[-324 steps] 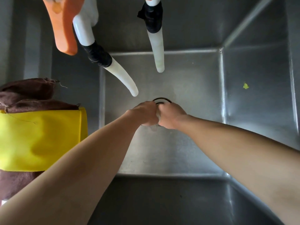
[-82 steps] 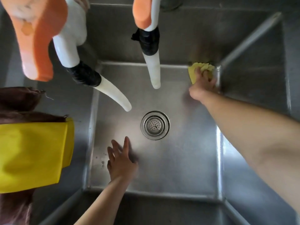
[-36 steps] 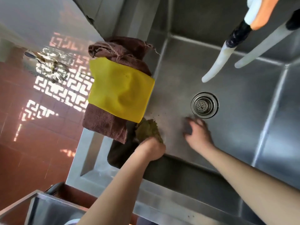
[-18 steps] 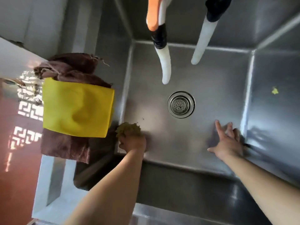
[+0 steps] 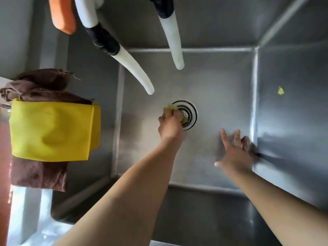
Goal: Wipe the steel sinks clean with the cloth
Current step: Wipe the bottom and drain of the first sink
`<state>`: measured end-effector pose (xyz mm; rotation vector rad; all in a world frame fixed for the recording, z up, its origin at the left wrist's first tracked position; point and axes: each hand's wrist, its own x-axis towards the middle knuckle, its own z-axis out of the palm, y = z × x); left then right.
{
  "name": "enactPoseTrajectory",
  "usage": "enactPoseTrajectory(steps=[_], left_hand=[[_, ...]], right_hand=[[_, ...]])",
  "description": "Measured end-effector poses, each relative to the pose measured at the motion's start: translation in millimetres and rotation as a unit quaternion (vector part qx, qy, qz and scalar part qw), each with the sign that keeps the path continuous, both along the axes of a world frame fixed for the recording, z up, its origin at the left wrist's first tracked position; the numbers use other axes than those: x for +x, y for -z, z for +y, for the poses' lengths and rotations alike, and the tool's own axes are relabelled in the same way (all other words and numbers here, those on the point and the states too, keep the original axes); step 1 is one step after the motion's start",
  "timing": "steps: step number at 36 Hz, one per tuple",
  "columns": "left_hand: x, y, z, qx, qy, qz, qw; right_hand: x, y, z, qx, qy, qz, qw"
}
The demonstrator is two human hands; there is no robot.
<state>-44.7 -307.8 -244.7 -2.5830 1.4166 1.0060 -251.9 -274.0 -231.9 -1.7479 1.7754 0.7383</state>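
Cloth [image 5: 171, 110] bunched at drain [image 5: 189, 114], on its left rim, sink [image 5: 221, 82] floor centre. Left hand [image 5: 170, 126] grip clenched around cloth, pressing it down. Right hand [image 5: 234, 153] grip spread, fingers splayed, at floor near right wall; blurred, contact unclear. Two hoses [image 5: 134, 68] hang above. Yellow scrap [image 5: 280, 90] stuck on right wall. Yellow rag [image 5: 53, 130] over brown towel [image 5: 37, 173] draped on left rim.

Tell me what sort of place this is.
Probably a commercial or utility kitchen wash station: a deep welded steel sink with a strainer drain, two taps fitted with white hose spouts, and a yellow cloth over a brown towel on the sink's edge.
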Motion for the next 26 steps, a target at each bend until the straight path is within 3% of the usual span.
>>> enactPoseTrajectory(steps=[4, 9, 12, 20, 23, 26], left_hand=[[-22, -6, -25, 0.007, 0.056, 0.065, 0.996], [-33, -10, -13, -0.063, -0.101, 0.184, 0.976], [-34, -18, 11, -0.073, -0.099, 0.249, 0.961], [-28, -20, -2, -0.158, 0.028, 0.124, 0.979], [-33, -22, -26, -0.133, 0.130, 0.093, 0.978], [-38, -17, -49, -0.053, 0.262, 0.055, 0.962]], right_hand=[[-2, 0, 1, -0.015, -0.014, 0.000, 1.000], [-3, 2, 3, -0.005, -0.009, -0.011, 1.000], [-4, 1, 2, 0.019, -0.001, -0.017, 1.000], [-7, -6, -4, 0.077, 0.058, -0.068, 0.993], [-12, -13, -4, 0.112, 0.079, -0.071, 0.988], [-12, -22, -1, 0.129, 0.109, -0.080, 0.983]])
